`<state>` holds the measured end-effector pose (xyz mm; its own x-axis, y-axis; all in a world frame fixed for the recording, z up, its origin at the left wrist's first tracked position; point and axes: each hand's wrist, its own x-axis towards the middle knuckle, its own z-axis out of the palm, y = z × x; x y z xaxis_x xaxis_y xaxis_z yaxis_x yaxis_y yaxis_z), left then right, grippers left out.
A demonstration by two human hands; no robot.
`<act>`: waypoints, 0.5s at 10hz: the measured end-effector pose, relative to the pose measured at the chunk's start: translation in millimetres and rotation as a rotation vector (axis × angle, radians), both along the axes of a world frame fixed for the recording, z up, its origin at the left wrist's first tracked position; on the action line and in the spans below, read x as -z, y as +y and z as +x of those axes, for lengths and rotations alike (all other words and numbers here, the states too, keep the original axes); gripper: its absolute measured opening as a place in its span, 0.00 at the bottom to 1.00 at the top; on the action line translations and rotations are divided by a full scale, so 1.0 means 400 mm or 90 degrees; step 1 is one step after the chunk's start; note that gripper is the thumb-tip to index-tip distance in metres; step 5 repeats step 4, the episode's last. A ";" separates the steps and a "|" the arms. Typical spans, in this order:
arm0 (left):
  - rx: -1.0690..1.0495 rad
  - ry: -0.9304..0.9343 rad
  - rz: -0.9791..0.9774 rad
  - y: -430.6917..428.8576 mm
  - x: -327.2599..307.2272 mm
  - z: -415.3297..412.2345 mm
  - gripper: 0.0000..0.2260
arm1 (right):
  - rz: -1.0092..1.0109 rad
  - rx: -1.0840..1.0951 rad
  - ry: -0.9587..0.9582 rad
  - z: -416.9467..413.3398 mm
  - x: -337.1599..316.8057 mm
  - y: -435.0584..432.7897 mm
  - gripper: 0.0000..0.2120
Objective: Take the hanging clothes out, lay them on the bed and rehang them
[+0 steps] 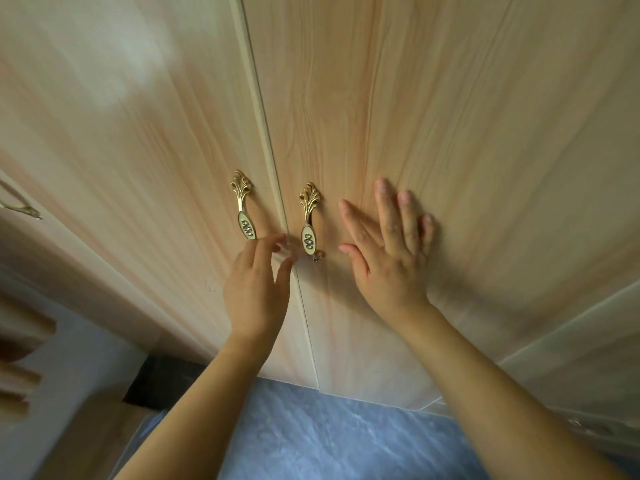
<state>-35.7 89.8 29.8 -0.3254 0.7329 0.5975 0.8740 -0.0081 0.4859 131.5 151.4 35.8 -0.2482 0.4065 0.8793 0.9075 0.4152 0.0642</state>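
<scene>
Far out to the left of both hands, a thin metal pull (20,206) shows at the edge of a neighbouring panel, with blurred beige shapes below it. The left door (138,168) of the wardrobe, pale wood grain, is closed. Its gilt left handle (244,209) hangs just above the left hand (254,292).

That hand is raised to the seam between the doors. Its fingers (266,242) are loosely curled and blurred, the forefinger just under the handle's lower end and the thumb apart from it below. They hold nothing, and whether the tips touch the door edge cannot be told.

Between the two hands, just right of the seam, hangs the matching right handle (308,223). The right hand (391,268) lies flat on the closed right door (485,150), its fingers (388,209) straight, spread and pointing up, the thumb stretched toward that handle but clear of it; it grips nothing.

Below both forearms is blue-grey marbled floor (329,438).

With both doors closed, the clothes are out of sight.
</scene>
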 end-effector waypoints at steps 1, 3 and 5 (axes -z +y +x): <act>0.038 0.024 0.017 0.001 0.027 0.004 0.18 | 0.000 0.029 -0.008 0.006 -0.003 0.005 0.27; 0.204 0.066 -0.035 -0.018 0.060 -0.048 0.20 | -0.069 0.040 0.000 -0.005 -0.030 -0.039 0.28; 0.357 0.164 -0.111 -0.042 0.079 -0.114 0.26 | -0.121 0.076 0.078 -0.053 -0.023 -0.124 0.28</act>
